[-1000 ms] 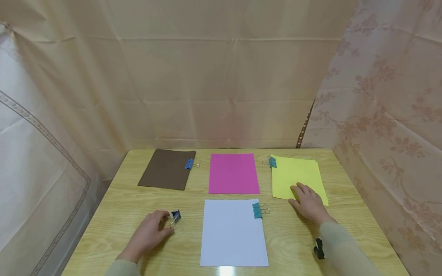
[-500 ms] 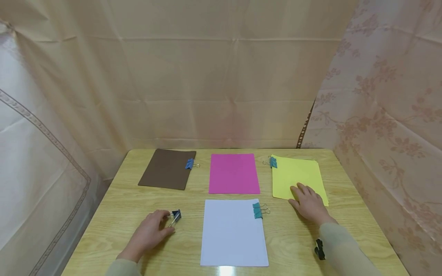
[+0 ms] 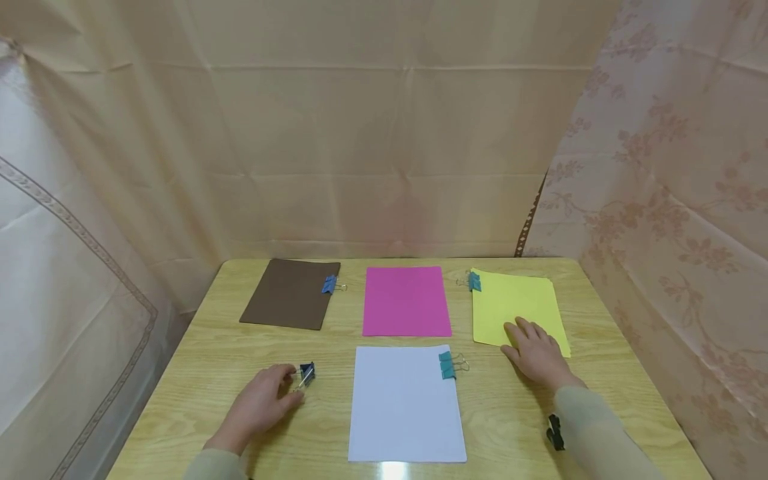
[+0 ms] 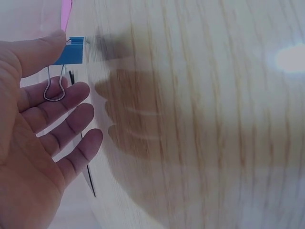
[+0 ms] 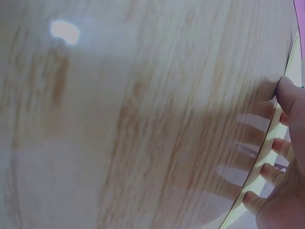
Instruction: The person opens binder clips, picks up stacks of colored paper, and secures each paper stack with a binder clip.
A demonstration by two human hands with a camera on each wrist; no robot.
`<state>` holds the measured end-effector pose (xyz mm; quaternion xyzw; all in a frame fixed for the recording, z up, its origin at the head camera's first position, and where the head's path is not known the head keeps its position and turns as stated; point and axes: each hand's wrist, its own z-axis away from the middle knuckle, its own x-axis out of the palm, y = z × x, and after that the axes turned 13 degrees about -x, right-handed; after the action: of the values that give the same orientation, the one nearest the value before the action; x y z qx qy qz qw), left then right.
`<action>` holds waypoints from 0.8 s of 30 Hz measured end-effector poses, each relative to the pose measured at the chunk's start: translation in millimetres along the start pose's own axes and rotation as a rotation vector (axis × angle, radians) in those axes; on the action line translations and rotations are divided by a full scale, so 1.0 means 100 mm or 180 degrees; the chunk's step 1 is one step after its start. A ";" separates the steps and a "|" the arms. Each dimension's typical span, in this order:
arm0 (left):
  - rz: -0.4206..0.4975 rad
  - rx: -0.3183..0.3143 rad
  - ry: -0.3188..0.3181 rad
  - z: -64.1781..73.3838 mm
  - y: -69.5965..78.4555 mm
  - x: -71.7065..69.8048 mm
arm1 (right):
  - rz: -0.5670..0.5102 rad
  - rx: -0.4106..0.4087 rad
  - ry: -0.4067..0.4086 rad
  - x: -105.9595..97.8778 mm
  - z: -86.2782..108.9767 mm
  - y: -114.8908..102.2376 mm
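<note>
My left hand [image 3: 261, 401] is at the left front of the table, its thumb and index finger at the wire handles of a dark blue binder clip [image 3: 308, 373]. In the left wrist view the clip [image 4: 71, 53] sits by the thumb tip, a wire loop hanging between thumb and fingers; the other fingers are loosely bent. My right hand [image 3: 535, 355] rests on the near edge of a yellow paper stack [image 3: 516, 300], fingers spread on top. Its thumb lies at the stack's edge in the right wrist view. A teal binder clip [image 3: 475, 281] grips the stack's far left corner.
White sheets [image 3: 405, 407] with a teal binder clip [image 3: 447, 366] lie at the front middle. Behind them is a magenta stack [image 3: 406, 301]. A brown stack [image 3: 288, 293] with a blue binder clip [image 3: 329, 285] lies at the back left. Curtains [image 3: 384, 133] surround the wooden table [image 3: 336, 427].
The dark blue clip by the left hand has turned very slightly. Both hands and the paper stacks stay in place.
</note>
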<state>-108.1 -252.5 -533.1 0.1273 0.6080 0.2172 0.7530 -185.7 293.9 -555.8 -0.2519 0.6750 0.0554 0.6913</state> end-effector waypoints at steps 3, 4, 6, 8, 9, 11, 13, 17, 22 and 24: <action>-0.0010 0.0016 0.0008 0.00 0.01 0.00 | -0.0007 0.0009 -0.0020 0.00 0.00 0.00; -0.0015 0.0015 0.0013 0.01 0.01 0.00 | -0.0016 0.0012 -0.0021 0.00 0.00 0.00; -0.0023 0.0027 0.0030 0.01 0.01 0.01 | -0.0025 0.0014 -0.0023 0.01 0.00 0.01; -0.0026 0.0028 0.0054 0.02 0.02 0.01 | -0.0039 0.0008 -0.0018 0.01 0.00 0.01; -0.0034 0.0029 0.0065 0.02 0.02 0.02 | -0.0043 0.0006 -0.0017 0.01 0.00 0.01; -0.0048 0.0037 0.0090 0.02 0.02 0.02 | -0.0053 0.0002 -0.0010 0.01 0.00 0.01; -0.0064 0.0033 0.0116 0.03 0.02 0.03 | -0.0056 -0.0007 -0.0003 0.02 0.00 0.02; -0.0098 0.0065 0.0192 0.03 0.02 0.03 | -0.0054 -0.0024 0.0012 0.02 0.00 0.01; -0.0111 0.0108 0.0264 0.03 0.02 0.04 | -0.0050 -0.0032 0.0033 0.02 0.00 0.01; -0.0129 0.0116 0.0281 0.03 0.03 0.04 | -0.0053 -0.0025 0.0032 0.02 0.00 0.00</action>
<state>-104.6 -247.8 -534.8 0.1189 0.6469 0.1961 0.7272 -185.5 293.9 -557.9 -0.2606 0.6761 0.0510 0.6873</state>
